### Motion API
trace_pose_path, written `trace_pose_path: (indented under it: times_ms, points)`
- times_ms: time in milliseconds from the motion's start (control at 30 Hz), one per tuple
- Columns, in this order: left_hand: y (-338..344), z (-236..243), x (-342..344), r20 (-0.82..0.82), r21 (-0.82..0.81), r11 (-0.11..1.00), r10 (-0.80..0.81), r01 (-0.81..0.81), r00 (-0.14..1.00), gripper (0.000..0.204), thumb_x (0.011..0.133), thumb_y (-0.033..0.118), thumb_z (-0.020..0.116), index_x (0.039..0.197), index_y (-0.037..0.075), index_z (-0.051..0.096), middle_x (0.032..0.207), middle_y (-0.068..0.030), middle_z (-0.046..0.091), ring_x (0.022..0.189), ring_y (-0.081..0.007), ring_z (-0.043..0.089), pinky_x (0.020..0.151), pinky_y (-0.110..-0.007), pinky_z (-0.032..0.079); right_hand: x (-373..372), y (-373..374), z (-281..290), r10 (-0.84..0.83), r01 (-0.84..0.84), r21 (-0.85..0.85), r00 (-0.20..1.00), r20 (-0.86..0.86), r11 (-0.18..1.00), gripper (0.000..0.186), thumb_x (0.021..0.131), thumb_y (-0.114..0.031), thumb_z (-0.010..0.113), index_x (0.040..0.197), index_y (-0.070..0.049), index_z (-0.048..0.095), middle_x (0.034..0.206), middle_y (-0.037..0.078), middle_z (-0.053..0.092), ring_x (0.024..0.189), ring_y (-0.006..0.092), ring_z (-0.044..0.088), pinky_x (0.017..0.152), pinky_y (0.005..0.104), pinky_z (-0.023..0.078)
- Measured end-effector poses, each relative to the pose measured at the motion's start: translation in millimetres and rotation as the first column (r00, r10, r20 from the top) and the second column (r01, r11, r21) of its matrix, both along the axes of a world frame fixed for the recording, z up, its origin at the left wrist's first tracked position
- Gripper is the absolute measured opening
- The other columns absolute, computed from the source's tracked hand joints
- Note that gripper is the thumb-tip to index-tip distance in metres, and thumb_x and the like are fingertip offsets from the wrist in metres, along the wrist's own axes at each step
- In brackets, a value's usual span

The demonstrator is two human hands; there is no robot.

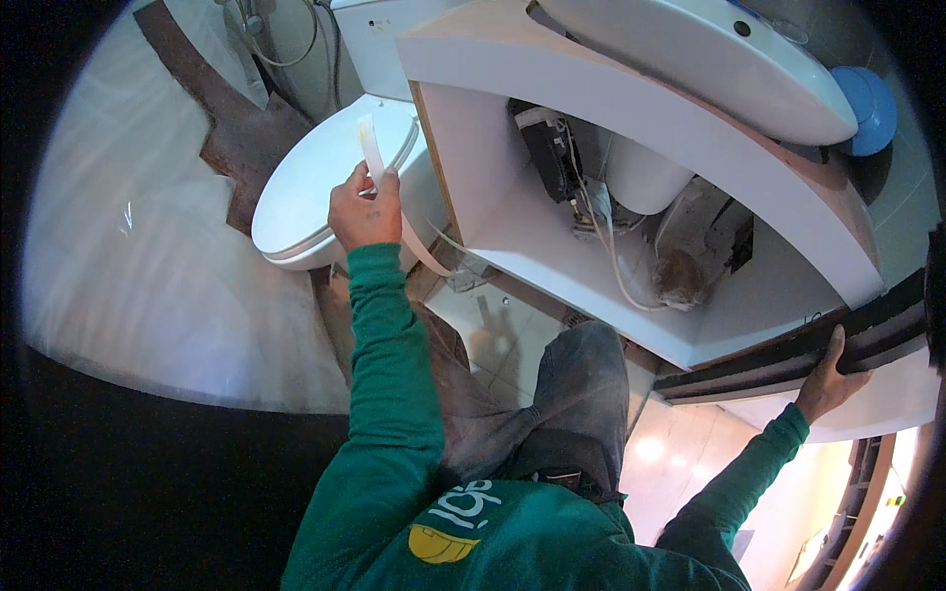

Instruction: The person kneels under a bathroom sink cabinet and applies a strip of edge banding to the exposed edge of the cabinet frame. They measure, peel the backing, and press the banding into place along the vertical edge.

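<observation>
My left hand pinches a long, pale flexible strip over the toilet lid; the strip curls down beside the toilet toward the floor. My right hand grips a dark edge at the right, beside a white curved vanity cabinet. The open cabinet holds a white pipe or basin trap, thin hoses, a black item and a rough hole at the back.
A white basin and a blue bowl sit on the counter. Translucent sheeting covers the left side, beside a brown panel. A shower hose hangs at the back. My knees are over the tiled floor. A brighter room shows at lower right.
</observation>
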State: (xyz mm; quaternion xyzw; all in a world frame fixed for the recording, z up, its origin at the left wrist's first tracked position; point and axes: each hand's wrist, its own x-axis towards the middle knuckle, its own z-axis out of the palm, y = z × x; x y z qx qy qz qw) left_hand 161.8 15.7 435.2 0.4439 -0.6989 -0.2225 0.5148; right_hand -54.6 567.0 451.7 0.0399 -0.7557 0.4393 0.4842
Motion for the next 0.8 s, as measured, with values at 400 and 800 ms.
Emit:
trace_pose_path:
  times_ms: [400,800]
  points:
    - [10,0,-4,-0.077,-0.167,0.986,-0.03,0.017,0.997,0.034,0.078,0.024,0.077,0.109,0.01,0.076,0.089,-0.0099,0.064,0.066,-0.0181,0.063,0.066,-0.034,0.054,7,-6,0,0.046,-0.046,-0.035,0.999,0.0,0.998,0.081,0.08,-0.043,0.082,0.129,0.011,0.047,0.123,0.023,0.059,0.109,0.0296,0.06,0.097,0.0362,0.05]
    - [9,-7,-17,-0.06,-0.228,0.974,-0.031,0.016,0.998,0.036,0.079,0.023,0.078,0.109,0.002,0.073,0.091,-0.0103,0.064,0.065,-0.0178,0.061,0.063,-0.034,0.053,7,-13,3,0.066,-0.068,-0.089,0.998,-0.018,0.994,0.09,0.078,-0.041,0.085,0.136,0.012,0.04,0.13,0.025,0.053,0.117,0.0306,0.054,0.104,0.0389,0.043]
